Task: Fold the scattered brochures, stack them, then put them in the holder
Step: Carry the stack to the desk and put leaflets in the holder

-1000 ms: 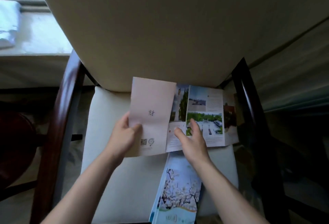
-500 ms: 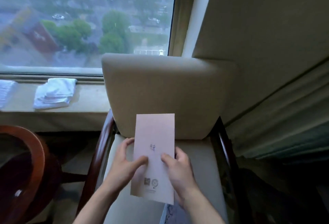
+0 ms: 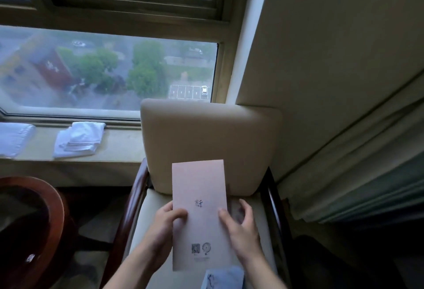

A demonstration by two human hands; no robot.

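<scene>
A folded pale pink brochure (image 3: 199, 187) is held upright over the cream chair seat (image 3: 149, 224), its plain cover with a small logo and QR code facing me. My left hand (image 3: 164, 229) grips its left edge, thumb on the front. My right hand (image 3: 241, 226) holds the right edge, thumb on the cover and fingers spread behind. A second brochure with a blue and white picture (image 3: 223, 277) lies on the seat at the bottom edge of view, mostly cut off. No holder is in view.
The cream chair backrest (image 3: 206, 137) stands behind the brochure, with dark wooden armrests (image 3: 132, 206) on both sides. A round dark wooden table (image 3: 34, 226) sits at the left. Folded white towels (image 3: 79, 139) lie on the windowsill. Curtains (image 3: 355, 174) hang at the right.
The open brochure has been folded shut into a single pink panel. Both hands now hold it by its side edges, and my view has tilted up to show the window.
</scene>
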